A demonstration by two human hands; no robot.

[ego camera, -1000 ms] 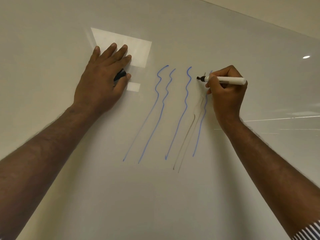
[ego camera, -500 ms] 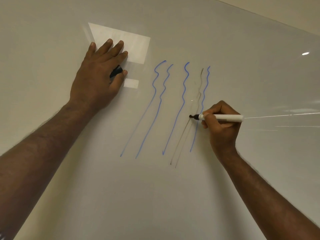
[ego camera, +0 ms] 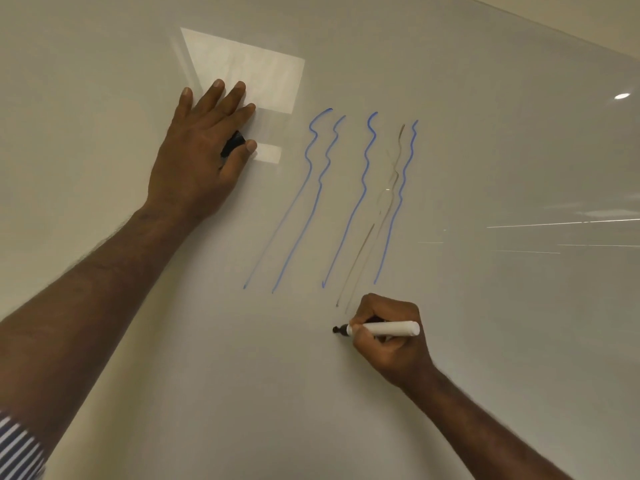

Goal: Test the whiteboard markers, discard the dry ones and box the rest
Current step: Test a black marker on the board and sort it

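Note:
My right hand [ego camera: 391, 344] grips a white marker [ego camera: 384, 329] lying level, its dark tip [ego camera: 336, 329] pointing left and at the whiteboard [ego camera: 502, 161], just below the drawn strokes. Several blue wavy lines [ego camera: 363, 188] run down the board. Between the last two blue ones lie faint, broken grey-brown lines [ego camera: 356, 261]. My left hand [ego camera: 201, 157] presses flat on the board at the upper left, fingers straight, with a black cap [ego camera: 232, 144] pinched between thumb and forefinger.
A bright rectangular light reflection [ego camera: 256, 71] sits on the board above my left hand, and a small light spot [ego camera: 622, 96] at the far right. The board's top edge [ego camera: 554, 32] runs across the upper right corner.
My right hand has drawn the marker down from the top of the lines to below their lower ends, leaving only a faint grey trace. My left hand stayed pressed on the board.

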